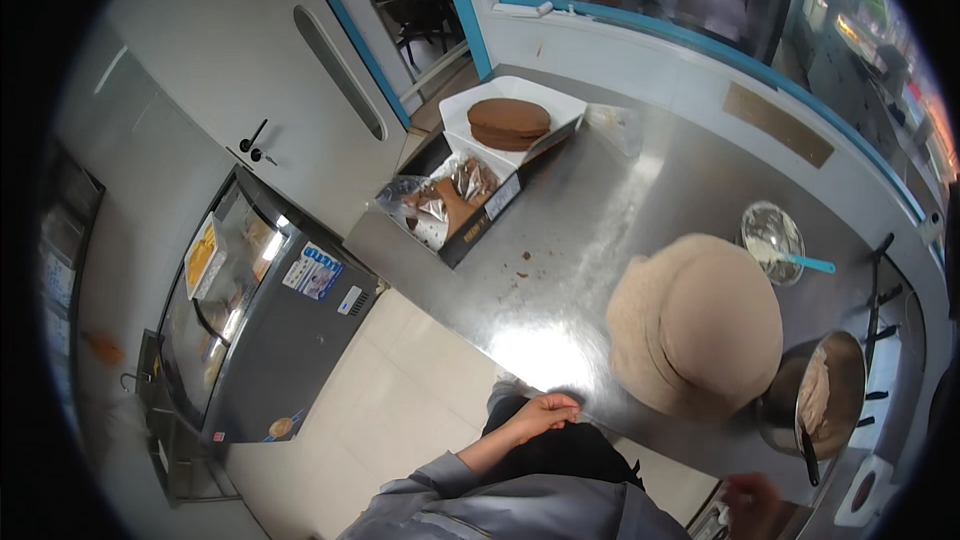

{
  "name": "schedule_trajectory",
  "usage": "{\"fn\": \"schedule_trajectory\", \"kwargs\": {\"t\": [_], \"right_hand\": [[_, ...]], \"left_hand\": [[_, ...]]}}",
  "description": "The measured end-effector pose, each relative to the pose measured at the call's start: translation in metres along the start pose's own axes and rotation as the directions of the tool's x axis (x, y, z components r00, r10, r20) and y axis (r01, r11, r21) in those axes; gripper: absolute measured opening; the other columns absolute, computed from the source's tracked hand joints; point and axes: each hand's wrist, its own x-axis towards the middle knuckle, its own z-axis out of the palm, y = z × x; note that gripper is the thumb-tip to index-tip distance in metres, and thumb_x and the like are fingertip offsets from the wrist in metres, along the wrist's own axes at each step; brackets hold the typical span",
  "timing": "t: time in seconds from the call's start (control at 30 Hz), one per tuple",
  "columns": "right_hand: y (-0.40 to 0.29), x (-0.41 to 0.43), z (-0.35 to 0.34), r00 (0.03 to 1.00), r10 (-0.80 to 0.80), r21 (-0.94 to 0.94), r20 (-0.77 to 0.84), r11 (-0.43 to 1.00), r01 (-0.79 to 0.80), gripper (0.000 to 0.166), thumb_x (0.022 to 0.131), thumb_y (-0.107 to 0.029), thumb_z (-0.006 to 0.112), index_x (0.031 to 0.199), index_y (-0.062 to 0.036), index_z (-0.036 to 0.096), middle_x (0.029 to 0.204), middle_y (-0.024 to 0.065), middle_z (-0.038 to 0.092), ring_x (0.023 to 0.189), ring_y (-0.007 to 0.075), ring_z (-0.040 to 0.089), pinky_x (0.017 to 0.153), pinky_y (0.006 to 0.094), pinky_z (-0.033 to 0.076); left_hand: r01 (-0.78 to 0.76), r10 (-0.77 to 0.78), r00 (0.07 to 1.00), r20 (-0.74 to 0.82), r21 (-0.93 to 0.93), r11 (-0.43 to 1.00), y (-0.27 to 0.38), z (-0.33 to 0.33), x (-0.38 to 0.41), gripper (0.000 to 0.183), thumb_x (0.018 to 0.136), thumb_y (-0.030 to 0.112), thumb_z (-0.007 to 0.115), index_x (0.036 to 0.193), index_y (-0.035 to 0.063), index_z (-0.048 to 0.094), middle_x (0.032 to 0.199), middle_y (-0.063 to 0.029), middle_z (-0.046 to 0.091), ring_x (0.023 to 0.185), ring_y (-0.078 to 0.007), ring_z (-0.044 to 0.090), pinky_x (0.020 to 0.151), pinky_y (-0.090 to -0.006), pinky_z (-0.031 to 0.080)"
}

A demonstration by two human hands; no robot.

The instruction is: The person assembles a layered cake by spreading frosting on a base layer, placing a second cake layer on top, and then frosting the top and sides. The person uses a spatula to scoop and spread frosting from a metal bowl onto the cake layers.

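Observation:
My left hand (551, 418) rests at the table's near edge, above black trousers, with its fingers curled together and nothing visible in them. Low on the right, motion blurs my right hand (750, 502), beside the steel table's front edge; its grip cannot be made out. A large round beige form (720, 322), apparently a cream-coated cake, stands on the table (570, 255). Its top is smooth and its left side rough. A tilted metal bowl (780, 397) to its right contains beige cream (816, 394) and a black-handled tool (809, 457).
Behind the beige form lies a glass bowl (761, 221) with a light blue spatula (808, 263). An open box (480, 221) holds wrapped brown pieces; chocolate sponge layers (508, 122) sit on its lid. Crumbs dot the table. A display case (300, 360) stands left; someone is behind the window.

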Motion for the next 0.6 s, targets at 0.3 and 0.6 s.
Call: {"fn": "schedule_trajectory", "kwargs": {"t": [0.3, 0.6], "right_hand": [[-0.133, 0.098, 0.193, 0.971, -0.036, 0.144, 0.236, 0.990, 0.002, 0.019, 0.074, -0.003, 0.060, 0.092, 0.0014, 0.062, 0.071, 0.0092, 0.061, 0.064, 0.0127, 0.059, 0.058, 0.0235, 0.045], [-0.192, 0.115, 0.239, 0.958, 0.249, 0.194, 0.145, 0.942, -0.275, 0.024, 0.079, -0.014, 0.060, 0.101, -0.0039, 0.061, 0.089, 0.0123, 0.062, 0.085, 0.0147, 0.057, 0.073, 0.0281, 0.043]], "left_hand": [[-0.602, 0.627, 0.748, -0.217, 0.174, 0.779, 0.231, -0.198, 0.035, 0.019, 0.084, 0.010, 0.051, 0.101, 0.0059, 0.060, 0.082, 0.0021, 0.059, 0.070, -0.0049, 0.052, 0.063, -0.0187, 0.042], [-0.176, 0.302, 0.682, -0.666, 0.251, 0.952, 0.383, -0.359, 0.203, 0.049, 0.079, 0.037, 0.054, 0.088, -0.0104, 0.060, 0.084, -0.0215, 0.062, 0.079, -0.0282, 0.060, 0.070, -0.0349, 0.044]]}}
